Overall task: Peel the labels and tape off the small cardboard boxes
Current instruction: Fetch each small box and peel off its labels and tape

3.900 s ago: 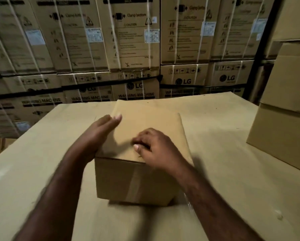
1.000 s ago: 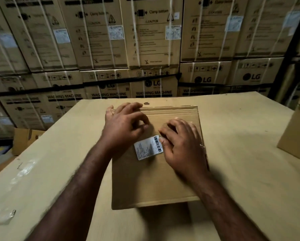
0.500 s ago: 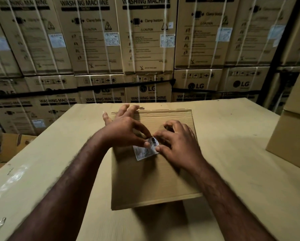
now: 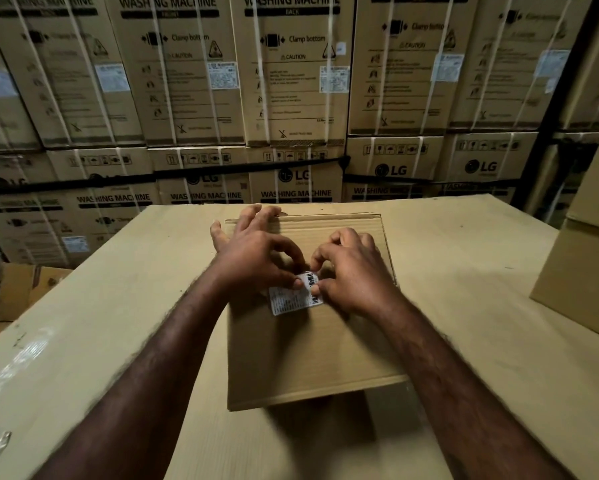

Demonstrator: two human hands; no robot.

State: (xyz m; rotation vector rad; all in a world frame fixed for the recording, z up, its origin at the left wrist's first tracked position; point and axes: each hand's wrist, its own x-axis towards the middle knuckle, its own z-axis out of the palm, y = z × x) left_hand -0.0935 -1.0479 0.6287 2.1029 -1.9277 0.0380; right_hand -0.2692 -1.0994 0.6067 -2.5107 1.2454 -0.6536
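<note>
Left grip (image 4: 256, 261) has thumb and forefinger pinching the top corner of the white barcode label (image 4: 291, 301), with the other fingers splayed out. Right grip (image 4: 355, 271) is pinching the label's right end. The label's stuck near the middle of the small cardboard box (image 4: 312, 355) top, and the box sits on the desk (image 4: 111, 306). Bigger plain box (image 4: 582, 271) off to the right, washing machine cartons (image 4: 291, 81) stacked behind.

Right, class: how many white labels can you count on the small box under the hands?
1. The label lies on top of the small box, its far edge pinched by the left hand and right hand. Other faces are hidden; more may exist.
</note>
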